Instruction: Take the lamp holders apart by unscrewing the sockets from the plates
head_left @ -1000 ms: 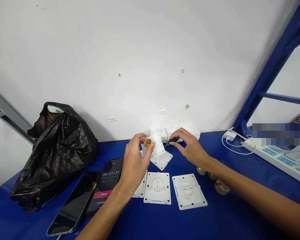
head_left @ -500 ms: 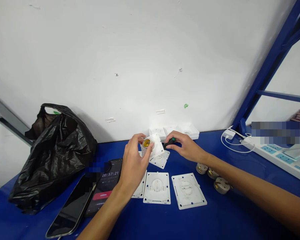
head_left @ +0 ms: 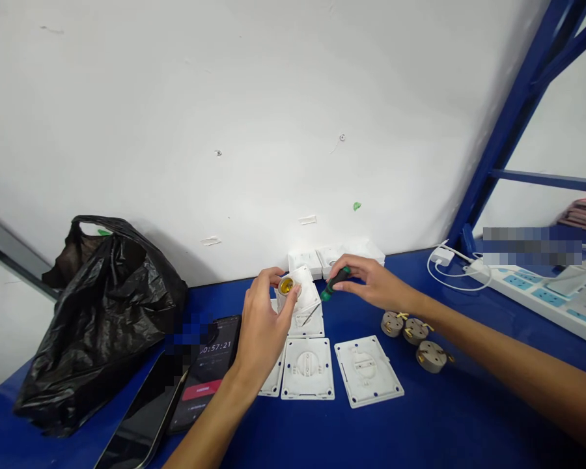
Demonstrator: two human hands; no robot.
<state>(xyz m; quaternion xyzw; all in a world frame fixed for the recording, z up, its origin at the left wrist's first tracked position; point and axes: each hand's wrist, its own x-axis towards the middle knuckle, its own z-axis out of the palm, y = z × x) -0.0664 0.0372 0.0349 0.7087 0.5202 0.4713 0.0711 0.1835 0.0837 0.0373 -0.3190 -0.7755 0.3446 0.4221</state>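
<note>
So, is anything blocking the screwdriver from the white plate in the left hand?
Nothing visible: the right hand holds the screwdriver, its shaft by the lower edge of the plate in the left hand.

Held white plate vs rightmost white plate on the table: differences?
The held plate is tilted in the left hand; the rightmost plate lies flat on the blue table. That hand and a gold-lined socket partly cover the held plate; the rightmost plate shows whole. Both are white and four-cornered.
</note>
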